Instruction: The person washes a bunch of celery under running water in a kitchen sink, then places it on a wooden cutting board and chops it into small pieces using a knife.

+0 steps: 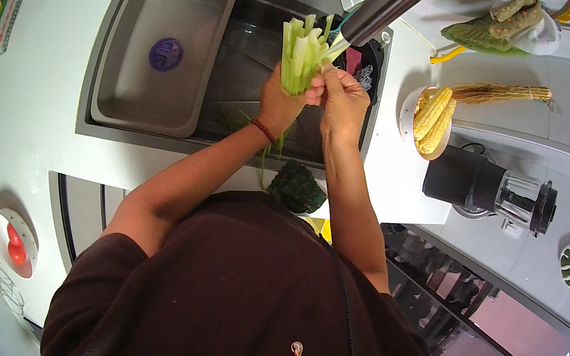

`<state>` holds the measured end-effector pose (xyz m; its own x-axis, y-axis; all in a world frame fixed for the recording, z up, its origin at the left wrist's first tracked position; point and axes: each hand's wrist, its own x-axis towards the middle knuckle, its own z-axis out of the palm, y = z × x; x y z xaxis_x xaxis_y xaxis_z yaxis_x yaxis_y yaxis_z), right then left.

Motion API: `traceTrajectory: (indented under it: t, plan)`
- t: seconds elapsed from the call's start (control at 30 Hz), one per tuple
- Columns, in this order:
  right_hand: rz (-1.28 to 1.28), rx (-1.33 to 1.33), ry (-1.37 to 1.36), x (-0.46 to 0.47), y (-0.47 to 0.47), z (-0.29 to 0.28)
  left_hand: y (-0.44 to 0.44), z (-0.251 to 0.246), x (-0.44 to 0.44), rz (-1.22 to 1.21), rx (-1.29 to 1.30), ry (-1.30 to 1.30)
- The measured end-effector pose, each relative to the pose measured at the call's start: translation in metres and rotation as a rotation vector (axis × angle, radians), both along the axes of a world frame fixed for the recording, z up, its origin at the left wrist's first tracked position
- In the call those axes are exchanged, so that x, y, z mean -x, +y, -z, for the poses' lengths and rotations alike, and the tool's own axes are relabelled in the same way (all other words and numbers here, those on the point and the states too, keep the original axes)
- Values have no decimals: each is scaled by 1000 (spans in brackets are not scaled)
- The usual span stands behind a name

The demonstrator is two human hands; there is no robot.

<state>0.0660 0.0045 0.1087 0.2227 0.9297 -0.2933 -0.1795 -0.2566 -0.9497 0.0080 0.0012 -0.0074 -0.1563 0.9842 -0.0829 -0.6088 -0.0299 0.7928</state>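
My left hand [281, 103] is closed around a bunch of celery [299, 57], its pale cut ends pointing up and its leafy part hanging below the wrist. My right hand [344, 95] touches the right side of the bunch, thumb and fingers pinched together at a stalk; whether it grips that stalk I cannot tell. Both hands are above the dark sink [245, 60]. The black faucet's spout [381, 11] reaches down to the celery's cut ends, with what looks like water at its mouth.
A grey basin [155, 96] fills the sink's left part. A bowl [407, 120] of corn cobs [432, 114] stands on the right, near a blender [485, 184] and a straw brush [505, 94]. A dark green cloth [297, 187] lies at the front edge. Another bowl [31, 244] holds red items at lower left.
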Motion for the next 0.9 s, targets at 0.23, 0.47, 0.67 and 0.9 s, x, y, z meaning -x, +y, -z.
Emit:
traceTrajectory:
  t: [0.23,0.47,0.67,0.9]
  plan:
    - [10,46,-64,-9,-3,18,6,-9,10,-29,81,271]
    - [-26,13,-82,-12,-5,28,7,-23,14,-66,127,264]
    - [-42,-148,-136,-14,2,32,12,-22,13,-6,129,202]
    - [-144,-512,-606,-10,7,40,20,-18,16,-42,135,211]
